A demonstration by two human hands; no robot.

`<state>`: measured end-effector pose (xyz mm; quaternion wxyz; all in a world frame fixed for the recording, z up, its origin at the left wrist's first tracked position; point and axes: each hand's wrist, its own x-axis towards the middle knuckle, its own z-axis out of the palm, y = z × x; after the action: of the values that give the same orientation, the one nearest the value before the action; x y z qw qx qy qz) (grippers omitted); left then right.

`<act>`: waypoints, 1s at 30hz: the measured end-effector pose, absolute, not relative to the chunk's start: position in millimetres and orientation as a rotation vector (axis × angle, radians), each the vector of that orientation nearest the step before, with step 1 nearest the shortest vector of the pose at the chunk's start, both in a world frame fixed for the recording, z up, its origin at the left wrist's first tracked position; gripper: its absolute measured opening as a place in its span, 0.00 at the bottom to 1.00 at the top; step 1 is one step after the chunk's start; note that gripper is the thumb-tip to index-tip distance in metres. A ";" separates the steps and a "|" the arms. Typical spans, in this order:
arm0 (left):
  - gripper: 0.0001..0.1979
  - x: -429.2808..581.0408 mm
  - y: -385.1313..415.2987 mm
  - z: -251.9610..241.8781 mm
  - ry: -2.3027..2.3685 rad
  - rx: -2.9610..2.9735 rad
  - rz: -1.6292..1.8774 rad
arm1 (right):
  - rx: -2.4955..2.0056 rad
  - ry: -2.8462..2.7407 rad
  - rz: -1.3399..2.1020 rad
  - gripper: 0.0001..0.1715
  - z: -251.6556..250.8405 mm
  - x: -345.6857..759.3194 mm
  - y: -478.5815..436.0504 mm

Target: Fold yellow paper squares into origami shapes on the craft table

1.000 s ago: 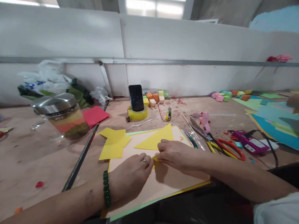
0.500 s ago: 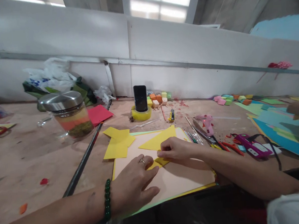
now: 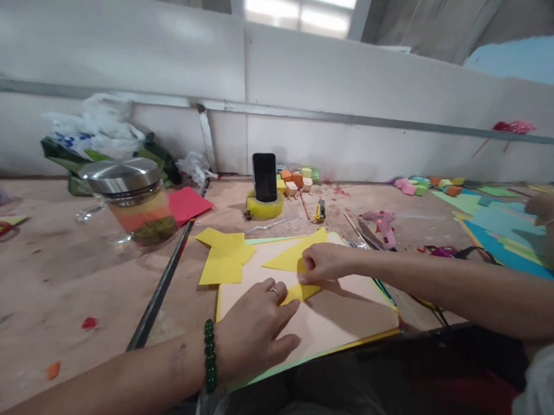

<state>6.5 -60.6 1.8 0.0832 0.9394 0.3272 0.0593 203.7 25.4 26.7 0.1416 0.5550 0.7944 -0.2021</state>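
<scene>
My left hand [image 3: 261, 322], with a ring and a green bead bracelet, rests on the stack of paper sheets [image 3: 346, 316]. Its thumb and index finger are apart, and its fingertips touch a small yellow paper piece [image 3: 304, 292]. Curled fingers of my right hand [image 3: 325, 261] pinch at the far edge of that same piece; the exact grip is partly hidden. Just beyond lies a larger yellow paper piece [image 3: 285, 255], partly covered by the right hand. More yellow paper pieces [image 3: 223, 258] overlap at the stack's left corner.
A glass tea mug [image 3: 137, 208] stands left, near red paper [image 3: 189, 204]. Behind the stack are a phone [image 3: 265, 177] on a tape roll [image 3: 265, 207], a cutter [image 3: 321, 210] and paper cubes [image 3: 294, 180]. A pink glue gun [image 3: 381, 222] and another person's hand [image 3: 552, 210] are right.
My right hand has moved slightly away and to the right, and its forearm now covers the tools on the right. My left hand stays on the yellow paper. The view has shifted a little.
</scene>
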 end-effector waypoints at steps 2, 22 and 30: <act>0.13 6.3 -61.0 1.2 0.972 2.821 0.146 | 1.639 2.285 -0.592 0.18 22.8 212.6 27.8; 0.34 16.0 -82.9 -17.8 1.017 2.945 0.035 | 1.590 2.103 -1.442 0.12 14.7 187.6 16.8; 0.30 14.4 -91.3 -29.9 0.944 3.160 0.185 | 1.739 2.036 -1.442 0.08 17.1 212.5 25.7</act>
<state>14.4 -91.3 -29.9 -0.0808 0.9535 0.2849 0.0558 212.5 25.7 17.1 0.0502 0.5712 0.6686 -0.4735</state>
